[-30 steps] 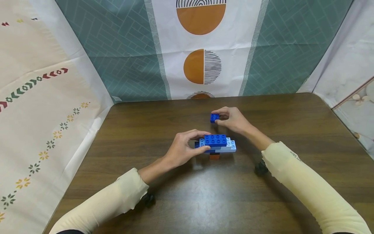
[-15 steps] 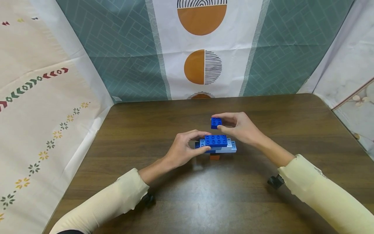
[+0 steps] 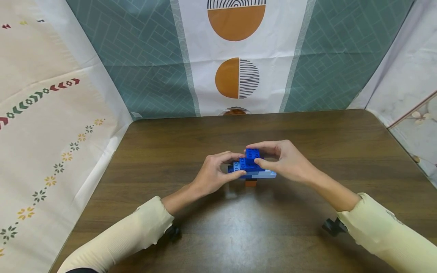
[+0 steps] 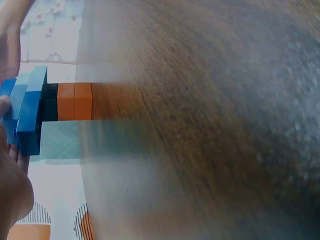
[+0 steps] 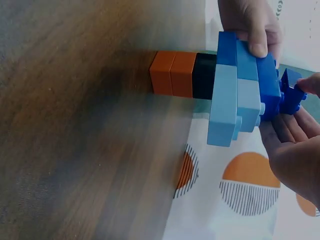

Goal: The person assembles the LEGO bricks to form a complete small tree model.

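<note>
A stack of building bricks [image 3: 256, 175] stands on the table, wide blue and light blue layers on top. Below them, a black brick [image 5: 204, 76] sits above orange bricks [image 5: 172, 73]. My left hand [image 3: 212, 173] grips the upper layers from the left, thumb in front and fingers behind. With thumb and fingers my right hand [image 3: 290, 161] pinches a small dark blue brick [image 3: 252, 153] over the topmost long blue brick [image 5: 269, 85]. In the right wrist view the small brick looks slightly tilted against that brick's studs; whether it is seated I cannot tell.
The brown wooden table [image 3: 211, 231] spreads around the stack. Patterned cloths [image 3: 153, 60] hang behind it and at both sides. Dark wrist devices [image 3: 334, 226] show beneath the sleeves, close above the tabletop.
My right hand has brought the small blue brick from behind the stack toward me, onto or just over its top. The left hand has kept its grip on the stack.
</note>
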A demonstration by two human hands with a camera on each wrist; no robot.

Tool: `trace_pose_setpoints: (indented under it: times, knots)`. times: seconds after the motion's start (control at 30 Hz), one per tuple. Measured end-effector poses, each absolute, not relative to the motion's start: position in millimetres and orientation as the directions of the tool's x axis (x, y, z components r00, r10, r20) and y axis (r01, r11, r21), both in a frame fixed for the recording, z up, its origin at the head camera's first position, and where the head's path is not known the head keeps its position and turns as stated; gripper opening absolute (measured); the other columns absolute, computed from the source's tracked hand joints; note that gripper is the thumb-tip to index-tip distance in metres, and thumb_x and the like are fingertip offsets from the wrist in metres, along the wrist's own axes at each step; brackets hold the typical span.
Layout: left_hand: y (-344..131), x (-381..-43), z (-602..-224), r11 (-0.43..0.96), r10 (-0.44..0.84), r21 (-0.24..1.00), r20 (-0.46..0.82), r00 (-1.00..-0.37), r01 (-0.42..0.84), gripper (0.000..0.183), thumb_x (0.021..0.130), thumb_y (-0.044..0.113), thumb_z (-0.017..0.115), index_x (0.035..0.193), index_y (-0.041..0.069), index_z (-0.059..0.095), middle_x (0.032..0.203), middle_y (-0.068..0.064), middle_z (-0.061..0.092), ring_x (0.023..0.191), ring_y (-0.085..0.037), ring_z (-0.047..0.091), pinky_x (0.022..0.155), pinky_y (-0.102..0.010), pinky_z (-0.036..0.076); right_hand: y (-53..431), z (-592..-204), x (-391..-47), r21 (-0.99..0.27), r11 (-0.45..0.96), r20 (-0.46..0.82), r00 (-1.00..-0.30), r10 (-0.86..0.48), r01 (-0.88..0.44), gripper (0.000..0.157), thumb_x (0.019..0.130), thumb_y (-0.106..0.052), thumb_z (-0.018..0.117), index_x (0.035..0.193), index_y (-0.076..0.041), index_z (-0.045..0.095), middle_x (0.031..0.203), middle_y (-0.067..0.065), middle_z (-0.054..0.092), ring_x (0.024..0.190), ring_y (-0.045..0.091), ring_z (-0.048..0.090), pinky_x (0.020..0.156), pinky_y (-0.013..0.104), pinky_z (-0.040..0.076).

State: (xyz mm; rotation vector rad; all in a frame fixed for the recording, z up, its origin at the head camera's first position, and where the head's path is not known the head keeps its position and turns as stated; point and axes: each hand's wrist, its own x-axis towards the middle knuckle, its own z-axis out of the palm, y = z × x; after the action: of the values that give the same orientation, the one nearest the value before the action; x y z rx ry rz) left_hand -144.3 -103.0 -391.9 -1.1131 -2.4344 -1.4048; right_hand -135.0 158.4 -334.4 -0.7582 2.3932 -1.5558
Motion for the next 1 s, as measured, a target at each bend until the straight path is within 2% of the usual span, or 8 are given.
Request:
trace_pose_setpoints:
  times: [0.27, 0.53, 0.8, 1.0]
  knots:
    - [-103.6, -143.8, -391.6, 0.290, 0.538, 0.698, 0.447, -0.715, 0.655, 0.040, 0.093, 0.015, 0.086, 0.130, 0.005, 0.074, 0.117, -0.005, 0.076, 0.105, -0.011, 0.073, 0.091, -0.027, 0.060, 159.0, -335.7, -127.9, -0.892, 0.332, 0.105, -0.854, -0.510, -0.308, 0.042, 0.101, -0.011, 0.076, 0.142, -0.007, 0.068, 0.138, 0.013, 0.070, 0.131, 0.033, 0.065, 0.100, 0.041, 0.058]
    - [-103.6, -144.1, -392.0, 0.281, 0.539, 0.695, 0.457, -0.708, 0.662, 0.039, 0.093, 0.015, 0.085, 0.129, 0.005, 0.074, 0.116, -0.005, 0.076, 0.104, -0.011, 0.073, 0.090, -0.034, 0.062, 158.3, -338.6, -126.5, -0.900, 0.315, 0.116, -0.862, -0.493, -0.301, 0.041, 0.099, -0.005, 0.076, 0.139, -0.006, 0.070, 0.135, 0.012, 0.071, 0.129, 0.032, 0.066, 0.098, 0.036, 0.058]
    - [-102.6, -144.4, -392.4, 0.276, 0.542, 0.696, 0.457, -0.705, 0.663, 0.039, 0.093, 0.014, 0.086, 0.128, 0.004, 0.073, 0.121, -0.007, 0.076, 0.107, -0.012, 0.074, 0.091, -0.026, 0.060, 157.8, -341.2, -126.5, -0.880, 0.316, 0.164, -0.851, -0.500, -0.355, 0.041, 0.096, 0.001, 0.076, 0.136, -0.005, 0.072, 0.132, 0.015, 0.073, 0.125, 0.034, 0.068, 0.092, 0.035, 0.061]
    - [-102.3, -144.5, -393.8, 0.266, 0.525, 0.705, 0.466, -0.712, 0.657, 0.039, 0.091, 0.012, 0.087, 0.124, 0.003, 0.069, 0.120, -0.009, 0.076, 0.106, -0.015, 0.075, 0.091, -0.035, 0.062, 157.2, -343.2, -127.1, -0.866, 0.315, 0.194, -0.841, -0.505, -0.389, 0.042, 0.094, 0.004, 0.077, 0.135, -0.005, 0.073, 0.131, 0.014, 0.073, 0.122, 0.034, 0.070, 0.092, 0.035, 0.061]
